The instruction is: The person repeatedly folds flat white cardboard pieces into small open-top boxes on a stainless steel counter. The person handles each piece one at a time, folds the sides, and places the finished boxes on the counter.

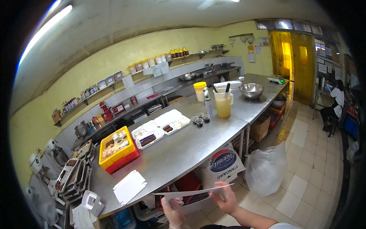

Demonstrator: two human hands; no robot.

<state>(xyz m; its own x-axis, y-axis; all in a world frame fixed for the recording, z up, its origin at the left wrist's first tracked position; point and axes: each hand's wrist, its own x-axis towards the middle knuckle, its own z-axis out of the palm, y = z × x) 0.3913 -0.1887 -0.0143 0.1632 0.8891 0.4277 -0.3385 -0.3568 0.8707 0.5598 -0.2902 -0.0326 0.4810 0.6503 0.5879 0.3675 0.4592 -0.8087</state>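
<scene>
A thin white cardboard sheet (192,192) is held nearly edge-on in front of me, just off the steel table's near edge. My left hand (174,212), in a clear plastic glove, grips it from below at its left part. My right hand (225,199) has its fingers closed round the right end. Flat white box blanks (129,187) lie on the table to the left of the sheet. Beyond them, at the table's left corner, sits a small folded white box (92,202) with an opening in its side.
Yellow and red crates (114,154), foam trays with pastries (174,124), small sauce cups (200,121), a pitcher (223,104) and a steel bowl (251,91) stand on the steel table (183,149). Stacked baking trays (72,177) are at left. Sacks (267,168) stand on the floor. A person (335,101) sits far right.
</scene>
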